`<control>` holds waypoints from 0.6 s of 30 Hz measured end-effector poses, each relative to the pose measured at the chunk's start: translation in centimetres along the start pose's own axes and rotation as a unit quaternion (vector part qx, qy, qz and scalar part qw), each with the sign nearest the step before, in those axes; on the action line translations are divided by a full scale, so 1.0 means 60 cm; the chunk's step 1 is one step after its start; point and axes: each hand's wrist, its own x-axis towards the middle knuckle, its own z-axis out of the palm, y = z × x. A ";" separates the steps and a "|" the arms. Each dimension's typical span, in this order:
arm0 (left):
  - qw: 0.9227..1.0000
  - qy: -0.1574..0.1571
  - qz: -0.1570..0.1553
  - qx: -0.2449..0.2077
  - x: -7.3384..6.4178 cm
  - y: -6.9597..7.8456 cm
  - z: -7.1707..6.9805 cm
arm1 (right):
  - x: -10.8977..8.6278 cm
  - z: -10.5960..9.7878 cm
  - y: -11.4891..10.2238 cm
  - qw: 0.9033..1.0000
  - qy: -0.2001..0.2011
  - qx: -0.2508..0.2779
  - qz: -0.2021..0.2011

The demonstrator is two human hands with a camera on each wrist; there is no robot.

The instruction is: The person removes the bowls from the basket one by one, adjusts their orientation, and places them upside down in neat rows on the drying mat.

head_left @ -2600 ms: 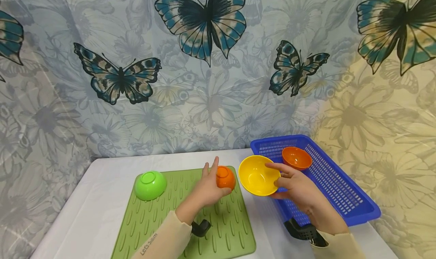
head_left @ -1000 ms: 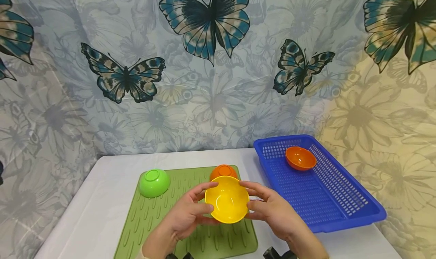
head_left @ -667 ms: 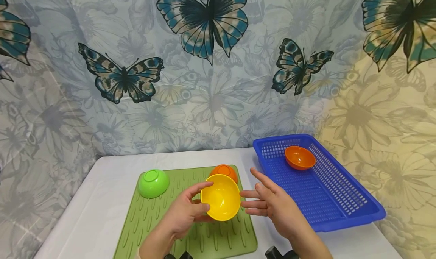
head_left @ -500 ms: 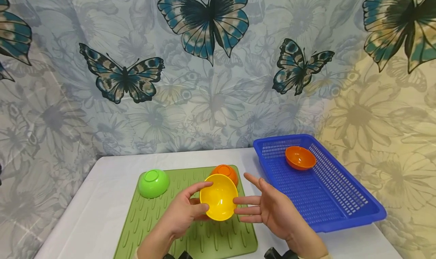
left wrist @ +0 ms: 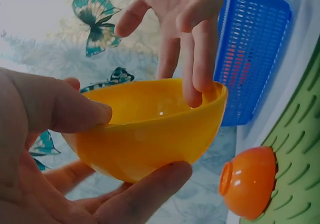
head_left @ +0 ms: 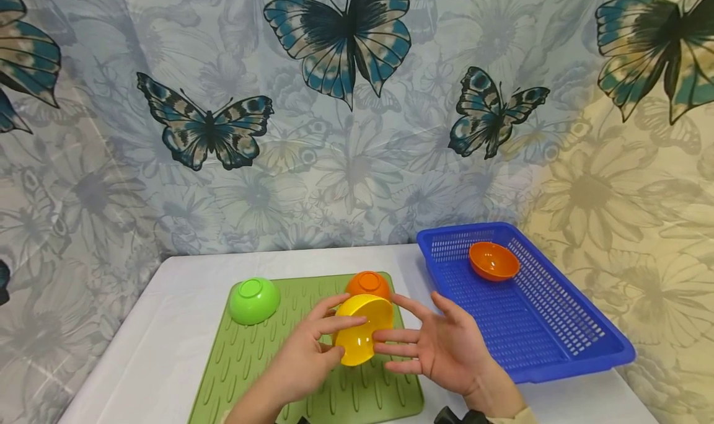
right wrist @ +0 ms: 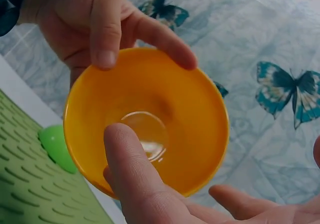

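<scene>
A yellow bowl (head_left: 362,334) is held up over the green drying mat (head_left: 234,374), tipped so its inside faces right. My left hand (head_left: 301,353) grips it, with the thumb over the rim and fingers under the outer wall, as the left wrist view shows. At the bowl's right side is my right hand (head_left: 446,346), palm showing and fingers extended. Some of its fingertips (left wrist: 192,96) reach over the rim into the bowl; whether they touch the wall I cannot tell. Just behind stands an upside-down orange bowl (head_left: 368,284) on the mat, partly hidden by the yellow one.
An upside-down green bowl (head_left: 254,301) lies at the mat's far left corner. To the right, a blue basket (head_left: 558,368) holds another orange bowl (head_left: 494,261), upright near its back. White cloth (head_left: 139,325) covers the table; a butterfly-print curtain (head_left: 357,213) hangs behind.
The yellow bowl came from beside the basket to over the mat, passing from right hand to left. The right hand released it and straightened its fingers; lately the bowl has turned further right.
</scene>
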 end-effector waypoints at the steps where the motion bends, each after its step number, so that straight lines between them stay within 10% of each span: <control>1: 1.000 -0.002 0.014 0.014 -0.001 0.000 0.002 | 0.000 -0.001 0.000 1.000 0.000 0.002 0.001; 5: 0.989 -0.006 0.086 0.117 -0.005 -0.002 0.007 | 0.001 -0.006 0.000 1.000 -0.010 -0.001 0.006; 12: 0.915 -0.013 0.272 0.298 -0.005 -0.008 0.008 | 0.003 -0.019 0.003 0.999 -0.023 -0.035 0.030; 18: 0.872 -0.041 0.336 0.353 -0.007 -0.013 0.003 | 0.003 -0.025 0.005 0.997 -0.014 -0.046 0.054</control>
